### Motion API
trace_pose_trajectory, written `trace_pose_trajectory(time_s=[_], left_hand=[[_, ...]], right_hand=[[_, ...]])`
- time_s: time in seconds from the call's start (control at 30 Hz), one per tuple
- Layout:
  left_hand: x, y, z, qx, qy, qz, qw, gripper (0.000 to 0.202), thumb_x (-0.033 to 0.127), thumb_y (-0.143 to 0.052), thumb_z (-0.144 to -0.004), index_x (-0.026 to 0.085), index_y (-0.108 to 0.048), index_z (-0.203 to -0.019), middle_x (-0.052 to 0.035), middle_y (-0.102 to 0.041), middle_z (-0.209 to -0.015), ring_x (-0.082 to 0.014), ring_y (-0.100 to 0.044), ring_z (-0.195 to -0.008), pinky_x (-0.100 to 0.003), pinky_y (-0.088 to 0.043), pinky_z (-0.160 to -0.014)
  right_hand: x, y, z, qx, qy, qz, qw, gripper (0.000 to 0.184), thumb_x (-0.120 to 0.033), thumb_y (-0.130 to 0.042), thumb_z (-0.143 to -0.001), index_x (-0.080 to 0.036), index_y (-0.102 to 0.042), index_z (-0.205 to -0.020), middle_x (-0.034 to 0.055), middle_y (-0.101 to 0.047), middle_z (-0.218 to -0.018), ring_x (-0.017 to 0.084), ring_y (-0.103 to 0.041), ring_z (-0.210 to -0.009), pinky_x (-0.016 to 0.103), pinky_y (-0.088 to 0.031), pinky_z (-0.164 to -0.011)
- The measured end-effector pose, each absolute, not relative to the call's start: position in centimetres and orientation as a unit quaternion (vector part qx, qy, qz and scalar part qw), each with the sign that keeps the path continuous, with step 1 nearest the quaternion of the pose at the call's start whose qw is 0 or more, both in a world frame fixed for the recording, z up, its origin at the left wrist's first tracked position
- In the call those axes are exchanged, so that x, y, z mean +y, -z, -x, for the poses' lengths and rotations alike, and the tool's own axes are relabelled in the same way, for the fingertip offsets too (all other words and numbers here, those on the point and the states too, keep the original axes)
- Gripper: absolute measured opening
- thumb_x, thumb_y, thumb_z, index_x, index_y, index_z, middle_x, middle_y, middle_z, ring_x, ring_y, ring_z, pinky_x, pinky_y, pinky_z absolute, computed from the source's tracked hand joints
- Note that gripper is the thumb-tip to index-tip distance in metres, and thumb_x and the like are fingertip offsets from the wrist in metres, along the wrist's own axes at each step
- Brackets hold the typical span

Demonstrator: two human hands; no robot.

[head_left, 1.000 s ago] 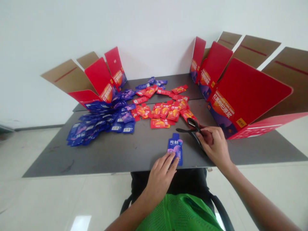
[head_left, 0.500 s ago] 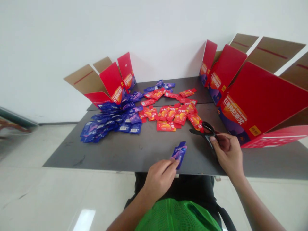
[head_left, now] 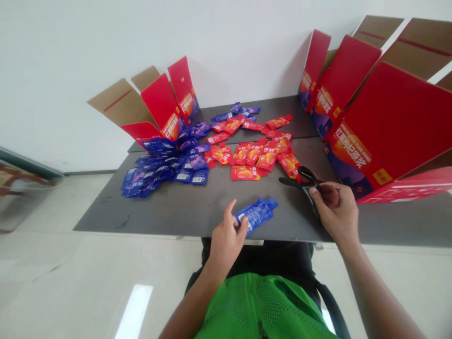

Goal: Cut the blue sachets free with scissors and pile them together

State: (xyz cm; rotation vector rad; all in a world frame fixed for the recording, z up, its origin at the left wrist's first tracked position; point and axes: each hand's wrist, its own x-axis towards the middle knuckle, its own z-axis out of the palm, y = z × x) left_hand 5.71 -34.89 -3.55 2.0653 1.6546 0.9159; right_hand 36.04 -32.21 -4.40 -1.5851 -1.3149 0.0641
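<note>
The right hand (head_left: 335, 207) grips black scissors (head_left: 300, 184); the left hand (head_left: 226, 247) sits just beside a blue sachet (head_left: 256, 215) on a dark bench (head_left: 106, 219)

The right hand's fingers curl closed around the scissors; the left hand is loosely curled, index finger raised. The sachet lies near the bench's front edge, barcode showing: likely a light, soft, slippery pouch, best taken by its flat body. A red cardboard display box (head_left: 388, 127) reads 红薯枸杞原浆

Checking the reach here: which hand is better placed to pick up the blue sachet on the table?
Probably the left hand: its fingers are at the sachet's near end, right by the blue sachet and free. The right hand sits farther off and is holding the black scissors.
</note>
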Motion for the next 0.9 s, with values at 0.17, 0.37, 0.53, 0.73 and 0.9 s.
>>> trace_pose_trajectory(time_s=[0.17, 0.37, 0.53, 0.73, 0.9], left_hand=[[-35.2, 3.5, -5.0, 0.513, -0.236, -0.822, 0.071, 0.031, 0.039, -0.051, -0.107, 0.02, -0.064, -0.128, -0.0052, -0.077, -0.089, -0.0189, -0.073, -0.075, -0.027, -0.057, -0.067], [-36.4, 4.3, -2.8, 0.373, -0.293, -0.88, 0.007, 0.028, 0.031, -0.067, -0.099, 0.019, -0.071, -0.124, -0.0131, -0.071, -0.12, -0.0256, -0.069, -0.108, -0.04, -0.058, -0.093], [-36.5, 5.0, -1.6, 0.312, -0.276, -0.909, 0.022, 0.036, 0.03, -0.067, -0.1, 0.016, -0.066, -0.132, -0.0142, -0.066, -0.139, -0.0274, -0.059, -0.133, -0.043, -0.053, -0.106], [-36.5, 5.7, -1.1, 0.313, -0.268, -0.911, 0.025, 0.03, 0.019, -0.059, -0.103, 0.017, -0.066, -0.133, -0.0096, -0.069, -0.138, -0.0247, -0.059, -0.135, -0.043, -0.047, -0.11], [-36.7, 6.1, -1.0, 0.313, -0.251, -0.916, 0.015, 0.033, 0.016, -0.051, -0.107, 0.018, -0.064, -0.137, -0.0082, -0.065, -0.144, -0.0238, -0.056, -0.138, -0.042, -0.046, -0.106]], right_hand=[[-32.2, 3.5, -35.6, -0.579, -0.016, 0.657, 0.483, 0.03, -0.052, -0.071, -0.091, -0.025, -0.067, -0.104, 0.0064, -0.067, -0.101, 0.027, -0.064, -0.098, 0.043, -0.051, -0.086], [-32.0, 2.8, -34.9, -0.612, -0.005, 0.639, 0.466, 0.023, -0.045, -0.07, -0.094, -0.024, -0.065, -0.104, 0.0069, -0.065, -0.101, 0.027, -0.063, -0.098, 0.042, -0.051, -0.085], [-32.4, 0.8, -28.9, -0.657, -0.03, 0.574, 0.488, 0.018, -0.036, -0.066, -0.098, -0.025, -0.061, -0.111, 0.0089, -0.064, -0.109, 0.027, -0.061, -0.105, 0.044, -0.051, -0.092], [-33.3, 1.8, -22.3, -0.797, -0.127, 0.485, 0.335, 0.022, -0.025, -0.06, -0.102, -0.024, -0.058, -0.124, 0.01, -0.063, -0.127, 0.027, -0.058, -0.114, 0.044, -0.05, -0.097], [-31.1, 2.4, -25.9, -0.779, -0.052, 0.547, 0.302, 0.022, -0.032, -0.06, -0.102, -0.022, -0.06, -0.122, 0.0117, -0.063, -0.122, 0.029, -0.059, -0.109, 0.046, -0.051, -0.096]])
